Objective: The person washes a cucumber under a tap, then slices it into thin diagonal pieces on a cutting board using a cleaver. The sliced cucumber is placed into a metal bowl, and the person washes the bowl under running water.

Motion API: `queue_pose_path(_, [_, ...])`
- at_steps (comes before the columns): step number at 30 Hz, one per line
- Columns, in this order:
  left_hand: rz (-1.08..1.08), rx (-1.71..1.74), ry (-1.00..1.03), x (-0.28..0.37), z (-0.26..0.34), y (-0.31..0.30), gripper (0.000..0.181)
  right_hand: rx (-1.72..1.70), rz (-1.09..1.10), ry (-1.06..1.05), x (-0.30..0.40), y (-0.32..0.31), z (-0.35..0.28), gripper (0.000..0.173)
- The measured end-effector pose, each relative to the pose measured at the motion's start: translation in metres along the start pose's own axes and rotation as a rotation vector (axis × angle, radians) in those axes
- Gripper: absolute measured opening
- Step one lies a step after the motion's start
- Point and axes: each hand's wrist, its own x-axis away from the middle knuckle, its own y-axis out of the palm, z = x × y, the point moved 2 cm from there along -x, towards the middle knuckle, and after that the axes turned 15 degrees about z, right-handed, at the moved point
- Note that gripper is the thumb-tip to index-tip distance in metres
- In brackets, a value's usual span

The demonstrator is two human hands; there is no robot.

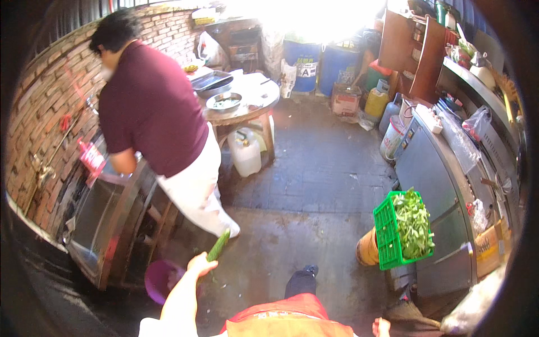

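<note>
My left hand (201, 265) is shut around the lower end of a green cucumber (219, 246). It holds the cucumber out ahead of me, over the wet floor. Behind my left forearm stands a purple plastic bucket (158, 280), partly covered by the arm. My right hand (381, 327) hangs low at the bottom edge, with its fingers curled. It is small and partly cut off, so whether it holds anything is unclear. Between my arms is my red and orange apron (286, 322).
A co-worker (156, 109) leans over a sink (90, 223) at left. A round table (252, 113) with metal pans stands beyond. At right, a green crate (383, 236) of leafy vegetables (412, 227) rests on an orange bucket (367, 248) beside a steel cabinet (429, 168).
</note>
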Motion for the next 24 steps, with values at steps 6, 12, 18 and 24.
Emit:
queue_pose_path(6, [0.023, 0.515, -0.026, -0.163, 0.176, 0.049, 0.058, 0.242, -0.271, -0.01, -0.028, 0.188, -0.154, 0.034])
queue_pose_path(12, [-0.094, 0.458, 0.054, -0.256, 0.319, 0.023, 0.051, 0.18, -0.613, -0.391, 0.063, 0.447, -0.49, 0.036])
queue_pose_path(18, [-0.064, 0.354, 0.315, -0.423, 0.415, 0.009, 0.049, 0.09, -0.882, -0.856, 0.203, 0.644, -0.727, 0.039])
queue_pose_path(24, [-0.086, 0.306, 0.546, -0.562, 0.519, -0.026, 0.039, 0.1, -0.971, -0.74, 0.185, 0.731, -0.847, 0.035])
